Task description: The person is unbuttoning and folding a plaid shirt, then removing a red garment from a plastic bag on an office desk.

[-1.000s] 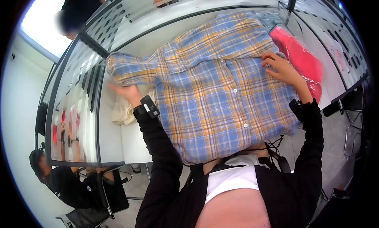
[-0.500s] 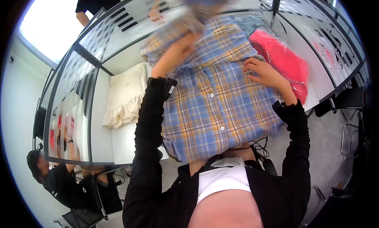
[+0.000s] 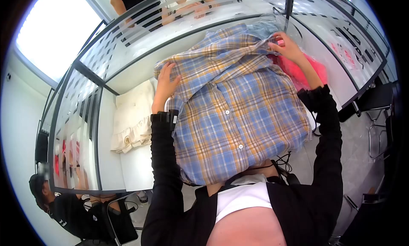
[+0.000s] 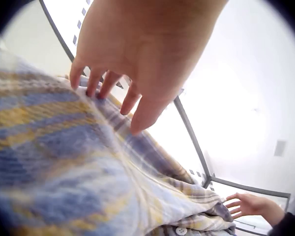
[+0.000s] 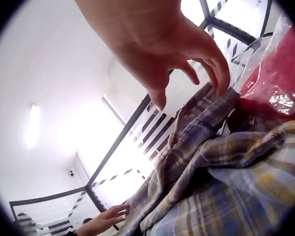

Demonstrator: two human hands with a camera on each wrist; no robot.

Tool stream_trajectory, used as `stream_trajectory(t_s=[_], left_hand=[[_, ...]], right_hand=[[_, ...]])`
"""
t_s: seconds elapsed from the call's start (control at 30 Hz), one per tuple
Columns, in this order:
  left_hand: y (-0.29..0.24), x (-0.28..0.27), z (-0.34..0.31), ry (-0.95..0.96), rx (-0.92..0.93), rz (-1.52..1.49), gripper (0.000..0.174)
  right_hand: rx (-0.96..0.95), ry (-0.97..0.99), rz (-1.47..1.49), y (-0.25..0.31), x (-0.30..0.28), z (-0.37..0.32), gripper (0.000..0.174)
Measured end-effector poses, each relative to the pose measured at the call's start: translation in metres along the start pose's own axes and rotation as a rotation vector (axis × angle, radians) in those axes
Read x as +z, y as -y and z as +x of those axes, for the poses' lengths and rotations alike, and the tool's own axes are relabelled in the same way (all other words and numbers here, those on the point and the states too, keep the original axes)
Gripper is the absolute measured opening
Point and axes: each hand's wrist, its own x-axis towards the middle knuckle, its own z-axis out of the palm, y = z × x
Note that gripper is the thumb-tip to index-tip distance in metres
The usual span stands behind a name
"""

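Note:
A blue, yellow and white plaid button-up shirt [image 3: 238,114] lies spread across the table, its upper part folded over and its front edge by the person's lap. The left hand [image 3: 165,85] rests at the folded part's left end, fingers extended; in the left wrist view its fingertips meet the plaid cloth. At the far right end of the fold is the right hand [image 3: 288,47], its fingers bent over the cloth's edge. In the right wrist view those fingertips touch a raised strip of plaid cloth [image 5: 206,115], while the thumb stands apart from them.
A folded cream ruffled garment [image 3: 132,118] lies left of the shirt. A pink item in clear plastic [image 3: 313,71] is at the right, with light-blue denim [image 3: 262,29] behind the shirt. Striped clear partitions [image 3: 128,45] enclose the table. Other people sit and stand beyond it.
The left hand swept a sleeve inward over the shirt, then came back to the left edge. The right hand moved from the shirt's right side up to the fold's far end.

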Motion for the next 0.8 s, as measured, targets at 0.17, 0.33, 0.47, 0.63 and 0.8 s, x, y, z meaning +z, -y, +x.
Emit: stream_trajectory(t_s=[0.17, 0.33, 0.47, 0.63, 0.8], left_hand=[[0.030, 0.010, -0.021, -0.020, -0.187, 0.085, 0.059], [0.024, 0.004, -0.027, 0.227, -0.494, -0.094, 0.083], [0.017, -0.004, -0.026, 0.352, -0.543, -0.117, 0.096], [0.033, -0.005, -0.032, 0.272, -0.361, -0.059, 0.100], [0.046, -0.017, -0.036, 0.299, -0.258, -0.143, 0.100]], right_hand=[[0.436, 0.213, -0.154, 0.012, -0.004, 0.036, 0.083], [0.549, 0.162, -0.186, -0.027, -0.006, 0.071, 0.075], [0.373, 0.473, -0.409, 0.004, -0.002, 0.070, 0.060], [-0.014, 0.424, -0.506, -0.034, 0.008, 0.068, 0.043], [-0.026, 0.512, -0.516, -0.012, 0.000, 0.091, 0.033]])
